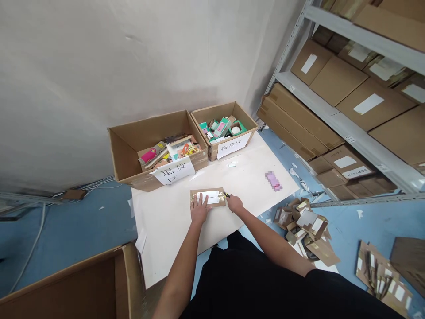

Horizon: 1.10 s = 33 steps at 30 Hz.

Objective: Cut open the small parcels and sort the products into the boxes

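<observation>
A small flat brown parcel (212, 193) with a white label lies on the white sheet (166, 221) spread over the floor. My left hand (199, 210) rests flat on the parcel's left part, fingers spread. My right hand (235, 203) is closed around a small dark tool (226, 194) with a yellow-and-black tip, which touches the parcel's right end.
Two open cartons with handwritten labels (126, 146) (247, 122) hold small packaged goods at the sheet's far edge. A pink item (273, 180) lies to the right. Opened packaging (307, 228) is piled on the blue floor, metal shelving (352, 133) with boxes stands right, and an open carton (99, 279) sits near left.
</observation>
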Available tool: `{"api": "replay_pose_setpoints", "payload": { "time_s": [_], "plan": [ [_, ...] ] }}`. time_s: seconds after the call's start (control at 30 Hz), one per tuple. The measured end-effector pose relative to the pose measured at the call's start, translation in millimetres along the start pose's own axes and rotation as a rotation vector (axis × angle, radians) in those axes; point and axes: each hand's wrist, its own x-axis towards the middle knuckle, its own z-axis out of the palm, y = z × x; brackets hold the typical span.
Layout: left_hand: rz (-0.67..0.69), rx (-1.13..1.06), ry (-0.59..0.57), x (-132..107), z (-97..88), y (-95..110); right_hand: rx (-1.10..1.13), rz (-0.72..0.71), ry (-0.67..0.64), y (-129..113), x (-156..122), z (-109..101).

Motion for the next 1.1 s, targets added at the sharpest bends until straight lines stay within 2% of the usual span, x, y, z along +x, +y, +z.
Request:
{"api": "replay_pose_setpoints", "payload": {
  "time_s": [0.7, 1.1],
  "plan": [
    [-0.022, -0.077, -0.010, 2.8, 4.2, 2.4, 0.072, 0.033, -0.024, 9.1, -25.3, 4.2],
    [-0.013, -0.091, 0.019, 6.5, 15.6, -0.2, 0.052, 0.013, -0.052, 20.4, -40.2, 9.5]
  ]
}}
